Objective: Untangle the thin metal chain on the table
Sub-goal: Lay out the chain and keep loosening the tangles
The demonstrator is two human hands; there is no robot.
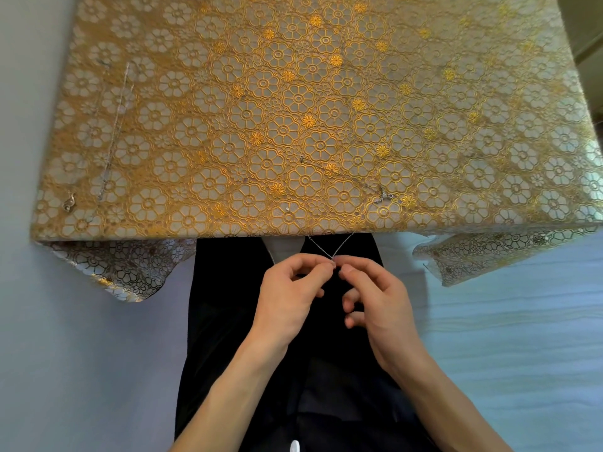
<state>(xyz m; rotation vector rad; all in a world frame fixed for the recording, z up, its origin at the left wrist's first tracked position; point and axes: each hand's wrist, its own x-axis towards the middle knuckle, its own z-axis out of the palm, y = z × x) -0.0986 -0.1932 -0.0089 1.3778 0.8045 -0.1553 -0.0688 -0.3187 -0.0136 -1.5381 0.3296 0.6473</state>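
Head view.

1. Thin metal chain (343,245): held in the air just below the near table edge, in front of the person's lap. Two fine strands run down from the edge and meet in a V at the fingertips. Above the edge, their course on the patterned cloth is too faint to follow.
2. Left hand (290,288): thumb and forefinger closed in a pinch on the chain at the foot of the V; remaining fingers curled under the palm.
3. Right hand (378,298): thumb and forefinger pinching the same spot of chain, tips touching those of the left hand; the other three fingers loosely bent, holding nothing.
4. Table (228,109): covered by a gold floral lace cloth whose corners hang down at near left and near right.
5. Second chain (119,125): lying stretched in a long line near the table's left side, well apart from the hands.
6. Small curled metal piece (69,202): on the cloth at the near left corner, beside the second chain's near end.
7. Small clasp-like bits (383,197): on the cloth near the front edge, just up from the hands; detail too small to tell.
8. Dark garment (228,321): covering the person's lap beneath both forearms.
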